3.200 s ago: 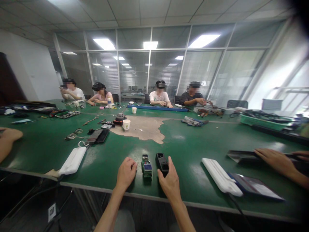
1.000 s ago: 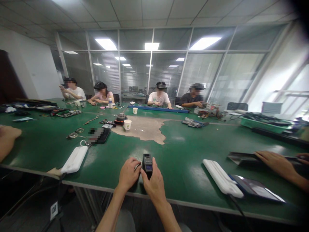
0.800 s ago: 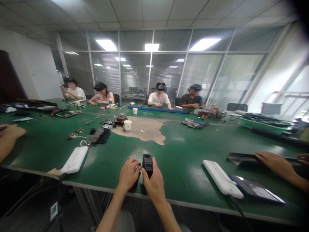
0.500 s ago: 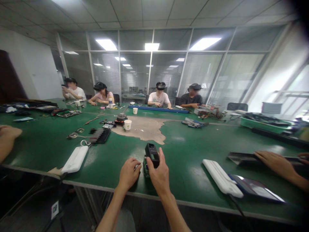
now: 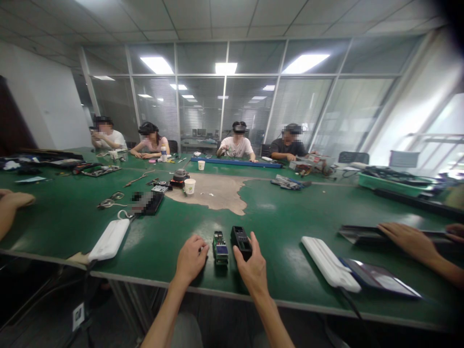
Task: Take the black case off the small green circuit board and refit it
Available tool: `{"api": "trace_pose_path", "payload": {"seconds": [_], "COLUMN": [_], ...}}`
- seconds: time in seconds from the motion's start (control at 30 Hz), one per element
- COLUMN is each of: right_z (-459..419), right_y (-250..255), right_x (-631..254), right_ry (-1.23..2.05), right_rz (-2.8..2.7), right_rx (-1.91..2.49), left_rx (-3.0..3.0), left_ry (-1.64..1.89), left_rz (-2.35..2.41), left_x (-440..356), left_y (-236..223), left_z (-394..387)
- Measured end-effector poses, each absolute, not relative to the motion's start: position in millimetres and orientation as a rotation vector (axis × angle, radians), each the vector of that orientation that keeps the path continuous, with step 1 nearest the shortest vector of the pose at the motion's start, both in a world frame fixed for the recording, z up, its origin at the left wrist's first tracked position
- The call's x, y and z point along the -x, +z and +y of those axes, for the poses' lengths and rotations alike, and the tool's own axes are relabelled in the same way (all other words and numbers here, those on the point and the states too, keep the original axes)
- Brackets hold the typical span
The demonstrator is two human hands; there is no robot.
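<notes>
My right hand [image 5: 252,263] grips a black plastic housing [image 5: 240,238] with rectangular openings, thumb on the near side and fingers along its right edge. Just left of the housing, apart from it, a green circuit board assembly [image 5: 220,251] with a small bluish screen sits on the table. My left hand [image 5: 191,258] rests on the table left of that board, its fingers curled in. Whatever may be between those fingertips is too small to make out.
On the green table [image 5: 282,217], a white power bank [image 5: 108,239] lies left and another white device [image 5: 328,263] right, beside a dark flat panel [image 5: 380,278]. Paper cups [image 5: 190,186] stand farther off. At right, a co-worker's hand [image 5: 408,241] touches a dark metal strip [image 5: 357,234].
My right hand has moved the black housing to the right, off from over the circuit board, which now shows fully. My left hand stays curled at nearly the same place.
</notes>
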State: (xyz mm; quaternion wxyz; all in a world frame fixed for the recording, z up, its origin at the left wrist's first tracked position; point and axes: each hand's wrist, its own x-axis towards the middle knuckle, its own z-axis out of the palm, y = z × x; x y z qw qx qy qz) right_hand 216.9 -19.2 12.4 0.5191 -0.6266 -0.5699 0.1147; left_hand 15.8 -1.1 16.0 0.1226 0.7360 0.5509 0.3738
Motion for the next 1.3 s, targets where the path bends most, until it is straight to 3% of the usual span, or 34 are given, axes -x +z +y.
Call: {"api": "trace_pose_path", "payload": {"seconds": [0.67,1.3], "right_z": [-20,-22], "right_y": [-3,9], "right_x": [-220,-220], "right_ry": [0.089,0.31], "right_rz": [-1.552,-1.354], "right_rx": [1.485,1.541], "left_rx": [-2.15,-2.16], "left_ry": [1.082,1.078], "left_rz": [1.605,1.626], "left_x": [-17,-16], "left_y": [17,15], "left_z": [0,1]}}
